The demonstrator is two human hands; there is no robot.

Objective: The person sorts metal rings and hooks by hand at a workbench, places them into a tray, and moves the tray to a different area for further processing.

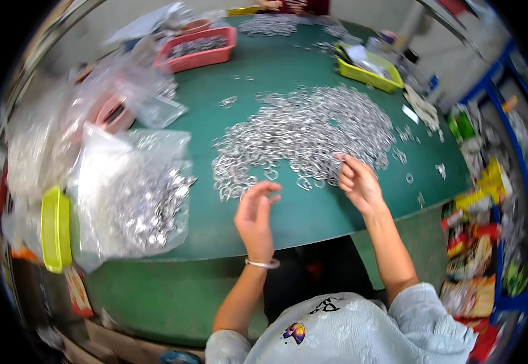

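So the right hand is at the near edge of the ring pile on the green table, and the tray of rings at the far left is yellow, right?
Not quite: the head view shows that tray is pink. The right hand is at the ring pile on the green table.

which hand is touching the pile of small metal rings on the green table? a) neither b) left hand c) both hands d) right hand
d: the right hand has its fingertips at the edge of the ring pile, while the left hand is raised just short of it over bare green table.

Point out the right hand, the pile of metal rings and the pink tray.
right hand [357,184], head view, back of the hand
pile of metal rings [303,133], head view, middle of the heap
pink tray [206,57], head view, front wall
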